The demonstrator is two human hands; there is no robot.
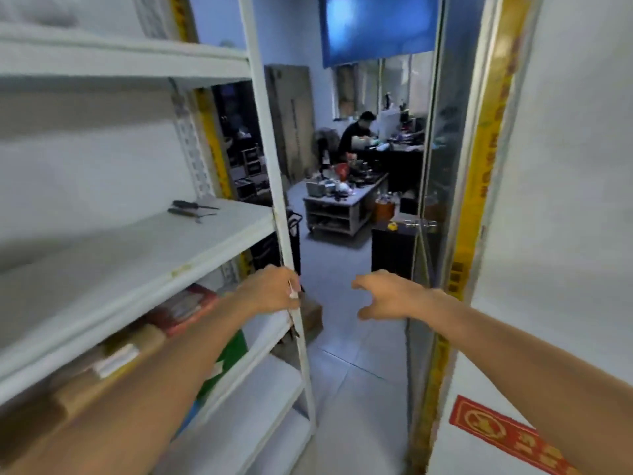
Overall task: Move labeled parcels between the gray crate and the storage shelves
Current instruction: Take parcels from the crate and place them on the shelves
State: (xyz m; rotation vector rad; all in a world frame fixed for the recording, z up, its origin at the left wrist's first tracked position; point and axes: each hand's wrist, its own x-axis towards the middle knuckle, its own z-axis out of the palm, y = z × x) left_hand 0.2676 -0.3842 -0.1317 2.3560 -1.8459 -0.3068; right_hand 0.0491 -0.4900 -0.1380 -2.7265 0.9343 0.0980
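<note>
Reference landmark: the front upright [270, 166] of the white storage shelves [137, 255].

1. Left hand [270, 289]: positioned directly against the front upright, at the level of the tier that holds the parcels. Only the back of the hand is visible. The fingers lie on the far side, so it cannot be determined whether they grip the upright or merely touch it.

2. Right hand [390, 296]: extended forward to the right of the front upright, well apart from it, in the open aisle. The fingers [361, 284] are loosely curled and spread, palm down. The hand holds nothing.

3. Parcels: a brown parcel [78, 389] with a white label [116, 363] and a red parcel [185, 306] lie on the tier left of the front upright, partly covered by the left forearm (motion blur prevents reading the label). A green item [233, 354] sits one level lower, just left of the upright.

4. Two dark-handled tools [193, 209] lie side by side on the tier above the parcels, left of the upright.

5. A cardboard box [313, 313] rests on the floor just right of the upright's lower section.

6. Beyond the upright, through the doorway, a low cart [342, 204] carries assorted objects, and a person [356, 132] sits at a desk.

7. Far right of the upright, a red sign [496, 430] is fixed to the white wall.
</note>
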